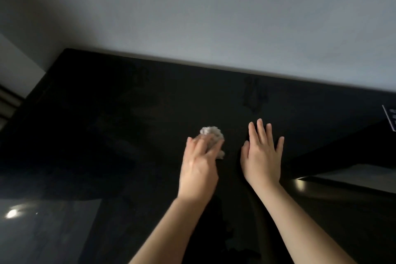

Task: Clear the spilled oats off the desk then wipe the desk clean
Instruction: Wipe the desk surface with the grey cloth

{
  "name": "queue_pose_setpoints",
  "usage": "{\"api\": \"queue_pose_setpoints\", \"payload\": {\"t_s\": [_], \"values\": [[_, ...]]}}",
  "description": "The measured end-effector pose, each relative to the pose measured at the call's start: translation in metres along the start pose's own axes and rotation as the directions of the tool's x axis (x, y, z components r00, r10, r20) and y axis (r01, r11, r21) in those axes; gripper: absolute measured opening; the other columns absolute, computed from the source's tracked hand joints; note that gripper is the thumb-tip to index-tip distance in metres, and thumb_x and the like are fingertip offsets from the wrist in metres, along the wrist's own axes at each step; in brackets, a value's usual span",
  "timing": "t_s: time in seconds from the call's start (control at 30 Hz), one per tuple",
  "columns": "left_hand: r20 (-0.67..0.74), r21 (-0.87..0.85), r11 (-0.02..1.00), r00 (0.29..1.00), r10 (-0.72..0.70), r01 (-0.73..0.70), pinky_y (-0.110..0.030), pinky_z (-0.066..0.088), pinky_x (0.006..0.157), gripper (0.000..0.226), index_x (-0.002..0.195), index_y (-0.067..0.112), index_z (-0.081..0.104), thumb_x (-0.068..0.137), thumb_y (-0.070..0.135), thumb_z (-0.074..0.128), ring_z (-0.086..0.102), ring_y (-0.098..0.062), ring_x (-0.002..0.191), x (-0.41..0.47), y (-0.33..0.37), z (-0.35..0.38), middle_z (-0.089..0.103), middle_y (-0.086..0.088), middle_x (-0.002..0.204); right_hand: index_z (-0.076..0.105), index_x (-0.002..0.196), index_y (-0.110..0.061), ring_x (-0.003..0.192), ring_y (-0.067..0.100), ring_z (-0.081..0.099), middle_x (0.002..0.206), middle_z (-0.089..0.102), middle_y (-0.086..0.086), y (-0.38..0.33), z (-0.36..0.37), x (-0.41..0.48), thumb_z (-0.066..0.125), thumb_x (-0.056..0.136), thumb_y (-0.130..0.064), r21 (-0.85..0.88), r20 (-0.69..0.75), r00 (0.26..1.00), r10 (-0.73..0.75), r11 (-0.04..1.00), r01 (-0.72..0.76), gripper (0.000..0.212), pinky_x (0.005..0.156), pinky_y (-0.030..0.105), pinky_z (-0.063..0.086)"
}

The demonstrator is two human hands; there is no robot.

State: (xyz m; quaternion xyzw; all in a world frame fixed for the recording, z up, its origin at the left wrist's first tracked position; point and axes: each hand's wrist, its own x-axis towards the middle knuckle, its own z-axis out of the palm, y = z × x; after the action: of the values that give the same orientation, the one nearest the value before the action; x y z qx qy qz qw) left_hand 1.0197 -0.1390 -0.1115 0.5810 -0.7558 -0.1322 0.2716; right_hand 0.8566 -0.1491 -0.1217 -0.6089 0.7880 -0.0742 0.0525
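- At the far left, beyond the desk's corner, a pale strip of floor or wall shows, with a darker band at the frame edge; what it is cannot be told.
- The desk is black and glossy, its far edge running against a plain grey wall. At lower left its surface mirrors a bright spot of light.
- No oats can be made out on the dark surface; it is too dim to tell whether any remain.
- The left hand reaches forward over the middle of the desk, slightly blurred. Its grip is grasping a crumpled white paper towel: the fingers lie over the near side of the wad, pressing it onto the desk top, while the far part of the wad shows beyond the fingertips.
- Just beside it, apart from the wad, the right hand lies palm down on the desk, fingers straight and slightly spread, its grip released with nothing in it.
- Faint dark reflections show on the desk beyond the right hand.
- At the far right edge a small dark card with white print lies on the desk, cut off by the frame; its text is too small to read.
- At lower right the desk's edge shows, with a paler surface below it.
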Motion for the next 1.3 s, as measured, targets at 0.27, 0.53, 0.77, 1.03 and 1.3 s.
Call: {"api": "queue_pose_setpoints", "payload": {"t_s": [0.27, 0.53, 0.77, 1.03, 1.3], "values": [[-0.239, -0.036, 0.913, 0.883, -0.403, 0.407, -0.049, 0.042, 0.102, 0.04, 0.118, 0.014, 0.067, 0.085, -0.004, 0.054, 0.05, -0.024, 0.112, -0.019, -0.056, -0.043, 0.058, -0.003, 0.124, 0.028, 0.151, -0.019, 0.149, 0.028, 0.012, 0.16, 0.02, 0.007, -0.001, -0.004, 0.002, 0.038, 0.099, -0.029, 0.024, 0.013, 1.0, -0.005, 1.0, 0.005, 0.054, 0.118, 0.057, 0.009], [0.067, -0.036, 0.999, 0.998, 0.016, -0.014, -0.046, 0.027, 0.116, 0.044, 0.129, 0.018, 0.06, 0.088, 0.002, 0.053, 0.041, -0.02, 0.133, -0.075, 0.052, 0.008, 0.052, 0.0, 0.136, 0.013, 0.154, -0.02, 0.149, 0.018, 0.009, 0.161, 0.018, 0.0, 0.003, -0.022, -0.029, 0.043, 0.098, -0.016, 0.223, -0.001, 1.0, -0.015, 0.975, 0.015, 0.063, 0.118, 0.055, 0.004], [-0.031, 0.057, 0.98, 0.982, -0.187, 0.188, -0.053, 0.029, 0.111, 0.049, 0.123, 0.018, 0.065, 0.081, -0.006, 0.054, 0.048, -0.027, 0.123, -0.062, -0.036, -0.047, 0.055, -0.002, 0.131, 0.028, 0.151, -0.02, 0.148, 0.022, 0.01, 0.16, 0.02, 0.001, 0.0, -0.003, -0.105, 0.042, 0.098, -0.028, 0.099, 0.059, 0.998, -0.03, 0.995, 0.024, 0.055, 0.116, 0.06, 0.012], [-0.065, 0.04, 0.976, 0.975, -0.211, 0.214, -0.043, 0.025, 0.116, 0.04, 0.119, 0.012, 0.067, 0.085, -0.007, 0.058, 0.052, -0.029, 0.117, -0.086, -0.038, -0.056, 0.057, -0.003, 0.126, 0.029, 0.151, -0.02, 0.148, 0.025, 0.016, 0.159, 0.023, 0.001, -0.008, -0.002, -0.114, 0.026, 0.097, -0.036, -0.018, 0.04, 0.999, -0.021, 1.0, 0.022, 0.056, 0.115, 0.06, 0.014], [0.113, -0.008, 0.999, 0.992, 0.054, -0.053, -0.05, 0.025, 0.115, 0.052, 0.13, 0.02, 0.06, 0.083, -0.003, 0.055, 0.042, -0.021, 0.132, -0.133, -0.004, -0.048, 0.051, 0.003, 0.137, 0.032, 0.149, -0.019, 0.149, 0.024, 0.013, 0.159, 0.024, 0.002, -0.008, -0.002, -0.117, 0.044, 0.098, -0.027, 0.031, 0.028, 1.0, -0.004, 1.0, 0.003, 0.053, 0.116, 0.061, 0.01]]}}
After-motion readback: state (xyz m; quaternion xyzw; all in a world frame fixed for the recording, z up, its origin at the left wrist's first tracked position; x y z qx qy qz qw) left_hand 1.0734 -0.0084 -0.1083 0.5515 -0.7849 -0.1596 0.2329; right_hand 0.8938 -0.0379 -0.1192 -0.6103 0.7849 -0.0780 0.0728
